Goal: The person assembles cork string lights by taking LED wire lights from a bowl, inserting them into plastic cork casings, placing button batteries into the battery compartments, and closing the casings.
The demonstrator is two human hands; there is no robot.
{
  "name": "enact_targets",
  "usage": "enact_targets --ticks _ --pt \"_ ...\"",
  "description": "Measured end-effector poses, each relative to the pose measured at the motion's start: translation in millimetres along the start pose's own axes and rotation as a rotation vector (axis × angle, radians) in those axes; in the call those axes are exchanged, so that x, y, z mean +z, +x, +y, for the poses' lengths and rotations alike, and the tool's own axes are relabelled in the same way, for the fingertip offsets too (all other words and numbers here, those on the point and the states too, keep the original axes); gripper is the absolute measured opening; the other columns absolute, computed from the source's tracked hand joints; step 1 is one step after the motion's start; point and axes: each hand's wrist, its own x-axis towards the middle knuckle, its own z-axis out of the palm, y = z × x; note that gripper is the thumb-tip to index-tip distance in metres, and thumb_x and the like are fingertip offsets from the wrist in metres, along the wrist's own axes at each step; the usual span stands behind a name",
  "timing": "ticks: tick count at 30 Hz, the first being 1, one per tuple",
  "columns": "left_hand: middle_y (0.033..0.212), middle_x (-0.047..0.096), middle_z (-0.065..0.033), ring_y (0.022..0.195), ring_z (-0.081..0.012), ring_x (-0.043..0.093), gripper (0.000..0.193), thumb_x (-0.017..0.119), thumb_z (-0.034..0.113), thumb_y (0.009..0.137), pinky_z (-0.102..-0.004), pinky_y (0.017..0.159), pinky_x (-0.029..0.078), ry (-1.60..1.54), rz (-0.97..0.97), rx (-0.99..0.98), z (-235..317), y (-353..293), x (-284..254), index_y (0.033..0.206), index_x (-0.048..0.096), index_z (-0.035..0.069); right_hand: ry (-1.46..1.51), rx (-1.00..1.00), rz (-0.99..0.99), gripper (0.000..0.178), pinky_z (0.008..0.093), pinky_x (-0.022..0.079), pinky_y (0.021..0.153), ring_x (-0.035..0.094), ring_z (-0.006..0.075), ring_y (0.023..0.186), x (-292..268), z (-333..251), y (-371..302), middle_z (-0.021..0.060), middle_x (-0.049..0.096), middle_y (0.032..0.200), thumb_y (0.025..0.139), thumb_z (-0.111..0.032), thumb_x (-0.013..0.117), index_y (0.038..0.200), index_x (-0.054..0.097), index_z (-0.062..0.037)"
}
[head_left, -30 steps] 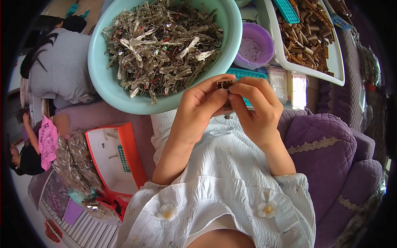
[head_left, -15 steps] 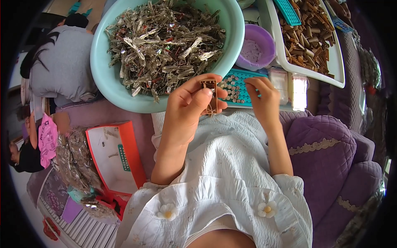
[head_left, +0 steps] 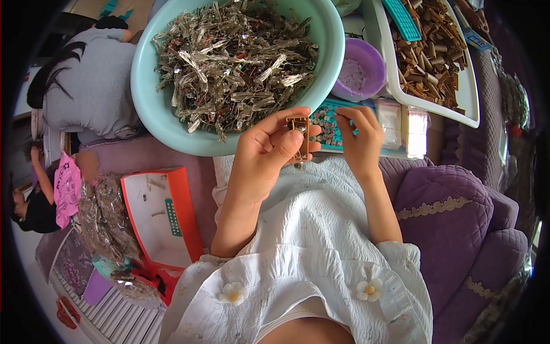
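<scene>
Purple sofa (head_left: 452, 212) under me. Left hand (head_left: 269, 152) holds brown clip (head_left: 298, 137) tight. Right hand (head_left: 358, 135) pinches at teal bead tray (head_left: 327, 123). Best keep clip steady, upright.

Purple quilted couch (head_left: 458, 223) (cushioned) bears an orange box (head_left: 163, 215).

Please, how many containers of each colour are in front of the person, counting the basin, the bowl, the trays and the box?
Mint-green basin: 1
Purple bowl: 1
White tray: 1
Teal tray: 1
Red box: 1
Total: 5
</scene>
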Motion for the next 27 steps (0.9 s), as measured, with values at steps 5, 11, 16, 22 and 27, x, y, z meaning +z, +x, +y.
enact_targets --ticks 5,11,16,22,27 --pt "0.089 0.058 -0.0085 0.076 -0.012 0.057 0.032 0.054 0.011 0.08 -0.0238 0.07 0.049 0.075 0.0 0.068 -5 1 6 0.108 0.047 -0.003 0.169 -0.334 0.31 0.02 0.0245 0.043 0.048 0.054 0.0159 0.06 -17 -52 -4 0.0069 0.054 0.073 0.062 0.006 0.063 0.081 0.06 -0.0017" --pt "0.089 0.057 -0.0068 0.079 -0.0089 0.055 0.028 0.052 0.008 0.082 -0.0223 0.069 0.048 0.134 -0.048 0.069 -12 3 7 0.107 0.048 -0.003 0.095 -0.503 0.194 0.028 0.0243 0.043 0.048 0.053 0.0165 0.059 -10 -47 0 0.0067 0.055 0.074 0.059 0.004 0.063 0.086 0.06 -0.0035" --pt "0.084 0.057 -0.0071 0.072 -0.0099 0.056 0.028 0.05 0.013 0.082 -0.0214 0.065 0.047 0.137 0.015 0.075 -7 8 8 0.105 0.049 -0.003 0.139 -0.43 0.038 0.032 0.025 0.045 0.053 0.054 0.0181 0.063 -15 -39 2 0.0089 0.055 0.081 0.062 0.006 0.06 0.093 0.058 -0.0033" --pt "0.08 0.057 -0.0068 0.065 -0.0084 0.054 0.023 0.046 0.014 0.084 -0.0198 0.061 0.045 0.125 -0.045 0.077 1 6 4 0.101 0.051 -0.002 0.111 0.057 0.058 0.017 0.0268 0.044 0.055 0.056 0.02 0.064 -4 -3 -8 0.0089 0.057 0.078 0.071 0.002 0.056 0.087 0.058 -0.0019" --pt "0.081 0.058 -0.0098 0.064 -0.0114 0.057 0.031 0.048 0.021 0.084 -0.0208 0.058 0.046 0.136 -0.044 0.043 -4 5 2 0.103 0.05 -0.002 -0.231 -0.014 -0.002 0.012 0.0318 0.044 0.058 0.053 0.0237 0.067 23 13 -3 0.0081 0.052 0.076 0.069 -0.006 0.059 0.081 0.059 -0.0035"
